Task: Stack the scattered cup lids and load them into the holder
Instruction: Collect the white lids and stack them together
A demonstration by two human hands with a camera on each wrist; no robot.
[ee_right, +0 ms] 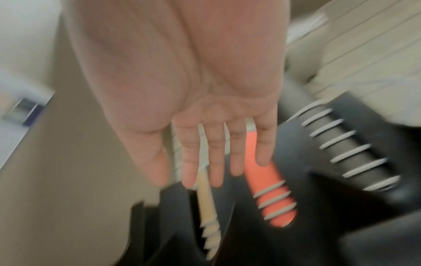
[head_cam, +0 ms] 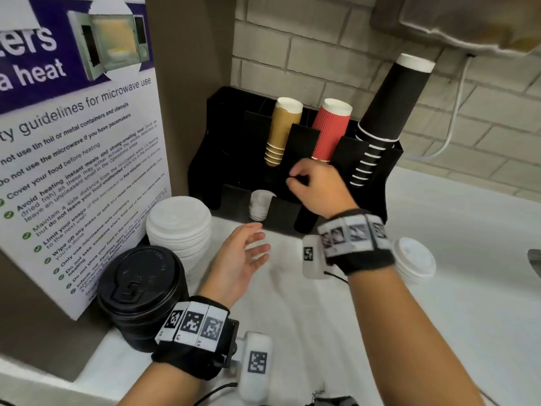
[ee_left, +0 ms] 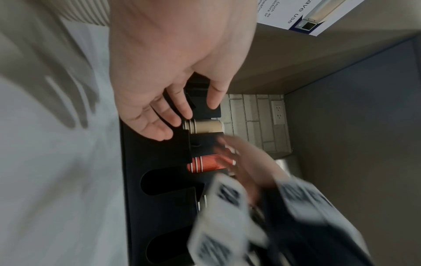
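a: head view first. black holder (head_cam: 210, 159) sits mid frame against the brick wall, w/ tan cups (head_cam: 282, 130), red cups (head_cam: 332, 128) and black cups (head_cam: 386, 112) poking up out of its slots. small white lids (head_cam: 259, 205) sit in a lower front slot.

b: where are the loose lids?

a: tall stack of white lids (head_cam: 178, 230) left of centre on the white desk (head_cam: 439, 317), just beside the holder. stack of black lids (head_cam: 140, 291) in front of it, lower left. another white lid stack (head_cam: 414, 259) right of centre, partly behind the right wrist band.

b: hands?

a: left hand (head_cam: 238, 260) is over the desk mid frame, palm up, fingers spread, holds nothing. right hand (head_cam: 317, 189) is up at the holder front, fingers curled at the black divider; can't tell from here if it pinches anything. microwave poster (head_cam: 79, 142) fills the upper left.

b: left wrist view?

a: left hand (ee_left: 173, 72) top centre, fingers straight and apart, empty, holder (ee_left: 154, 180) below it. tan cups (ee_left: 205, 126) and red cups (ee_left: 205, 164) mid frame. right hand (ee_left: 246, 162) is a blur lower right.

b: right wrist view?

a: blurry. right hand (ee_right: 182, 90) shows palm w/ fingers straight and together, nothing in it. tan cups (ee_right: 208, 216), red cups (ee_right: 271, 198) and black cups (ee_right: 341, 147) lie past the fingertips in the holder (ee_right: 341, 225).
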